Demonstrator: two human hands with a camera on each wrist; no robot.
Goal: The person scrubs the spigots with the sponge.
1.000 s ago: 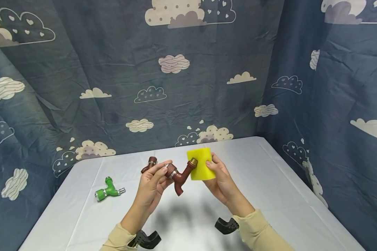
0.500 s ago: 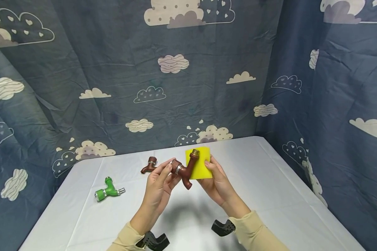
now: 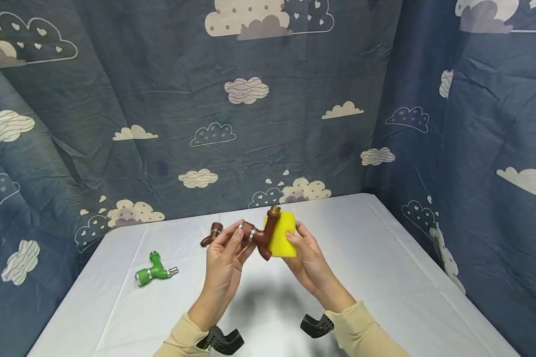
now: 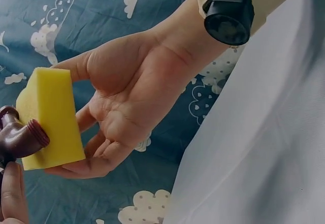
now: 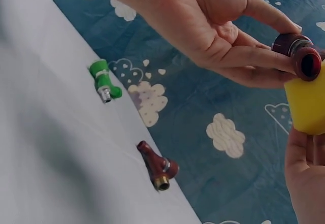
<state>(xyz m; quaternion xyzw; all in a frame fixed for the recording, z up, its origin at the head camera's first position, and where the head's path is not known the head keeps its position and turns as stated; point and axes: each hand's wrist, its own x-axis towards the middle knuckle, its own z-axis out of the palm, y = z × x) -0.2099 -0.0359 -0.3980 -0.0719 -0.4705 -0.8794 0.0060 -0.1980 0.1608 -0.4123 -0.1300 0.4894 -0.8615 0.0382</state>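
Observation:
Above the white table, my left hand [image 3: 222, 270] pinches the ribbed knob of a brown tap [image 3: 263, 239] between thumb and fingers. The tap's brass threaded end points up and its spout downward. My right hand [image 3: 311, 260] grips a yellow sponge [image 3: 287, 242] right behind the tap, thumb on the near face. In the left wrist view the spout [image 4: 30, 140] lies against or just before the sponge [image 4: 58, 120]; contact is hard to tell. The right wrist view shows the left fingers on the knob, with the tap's open spout [image 5: 307, 65] above the sponge [image 5: 307, 102].
A second brown tap [image 3: 216, 229] lies on the table behind my left hand, partly hidden in the head view. Farther left lies a green tap [image 3: 157, 270] with a metal nozzle. A dark cloud-patterned curtain [image 3: 295, 134] borders the table's back and sides.
The held tap has swung from slanting towards the sponge to nearly upright, moving right and up with my left hand. The sponge has shifted slightly left, now behind the tap.

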